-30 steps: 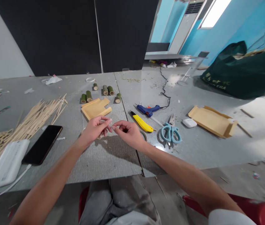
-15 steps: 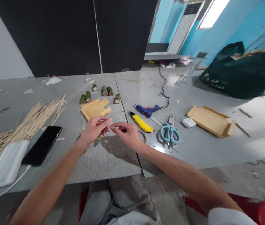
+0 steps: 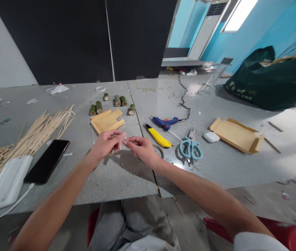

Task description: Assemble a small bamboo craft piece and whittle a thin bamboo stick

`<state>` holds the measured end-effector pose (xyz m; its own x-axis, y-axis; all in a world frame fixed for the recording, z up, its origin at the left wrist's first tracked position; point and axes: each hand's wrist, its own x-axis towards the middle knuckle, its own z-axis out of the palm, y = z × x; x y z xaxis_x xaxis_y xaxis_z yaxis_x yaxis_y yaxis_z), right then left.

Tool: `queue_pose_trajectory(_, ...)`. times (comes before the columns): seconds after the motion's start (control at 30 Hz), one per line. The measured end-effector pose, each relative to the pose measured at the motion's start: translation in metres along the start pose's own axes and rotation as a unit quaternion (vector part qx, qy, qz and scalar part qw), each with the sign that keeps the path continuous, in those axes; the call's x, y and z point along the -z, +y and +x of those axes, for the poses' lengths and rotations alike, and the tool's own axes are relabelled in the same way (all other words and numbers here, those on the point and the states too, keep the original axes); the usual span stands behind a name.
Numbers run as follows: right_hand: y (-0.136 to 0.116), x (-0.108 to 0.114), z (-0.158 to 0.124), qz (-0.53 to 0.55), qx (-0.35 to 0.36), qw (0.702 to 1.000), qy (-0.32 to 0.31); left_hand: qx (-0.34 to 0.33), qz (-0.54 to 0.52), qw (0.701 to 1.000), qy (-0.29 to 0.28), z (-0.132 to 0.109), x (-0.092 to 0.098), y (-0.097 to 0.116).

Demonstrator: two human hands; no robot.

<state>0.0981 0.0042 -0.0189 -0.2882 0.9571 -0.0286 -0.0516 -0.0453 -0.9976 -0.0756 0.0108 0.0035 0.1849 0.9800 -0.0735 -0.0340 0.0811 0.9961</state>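
In front of me over the table, my left hand (image 3: 109, 142) and my right hand (image 3: 142, 148) meet fingertip to fingertip, both closed in a pinch. A small pale sliver (image 3: 126, 138) shows between the fingertips; it is too small to name surely. Under my left hand, something tan is partly hidden. Just beyond that hand lies a cut, folded piece of brown cardboard (image 3: 107, 121). Nearest my right hand are a roll of tape (image 3: 159, 150), partly covered, and a yellow utility knife (image 3: 158, 136).
Blue glue gun (image 3: 165, 122), light-blue scissors (image 3: 190, 148), white earbud case (image 3: 211, 137) and cardboard tray (image 3: 235, 134) lie to the right. Short bamboo pieces (image 3: 99, 107) stand behind. Left are thin wooden sticks (image 3: 39, 134), a phone (image 3: 48, 161) and a white power bank (image 3: 8, 183).
The fingertips have parted very slightly, and the pale sliver between them shows more clearly. Both hands otherwise stay in nearly the same place.
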Motion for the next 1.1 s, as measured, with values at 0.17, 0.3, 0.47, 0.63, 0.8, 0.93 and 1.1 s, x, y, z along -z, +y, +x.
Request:
queue_pose_trajectory(0.17,0.0003,0.0015,-0.0005,-0.033,0.029,0.999,0.013,0.017,0.0,1.0,-0.017,-0.001,0.0009,0.002)
queue_pose_trajectory(0.3,0.0023,0.0021,-0.0026,-0.088,0.084,0.992,0.021,0.026,0.009,0.999,-0.024,-0.0025,0.0005,0.0037)
queue_pose_trajectory(0.47,0.0043,0.0023,-0.0037,-0.145,0.138,0.978,0.058,0.026,0.016,0.999,-0.027,-0.0015,0.0013,0.0024)
queue_pose_trajectory(0.63,0.0044,0.0033,-0.0028,-0.157,0.129,0.977,0.057,0.023,0.004,0.999,-0.035,-0.0003,0.0028,0.0001)
queue_pose_trajectory(0.8,0.0042,0.0029,-0.003,-0.145,0.128,0.98,0.053,0.021,0.005,0.998,-0.053,0.0001,0.0049,-0.0015)
queue_pose_trajectory(0.93,0.0042,0.0027,-0.0023,-0.105,0.093,0.989,0.038,0.028,0.008,0.998,-0.06,0.0006,0.0062,-0.0025)
queue_pose_trajectory(1.1,0.0054,0.0012,0.0001,-0.027,0.05,0.998,0.007,0.026,0.006,0.997,-0.068,0.001,0.007,-0.0026)
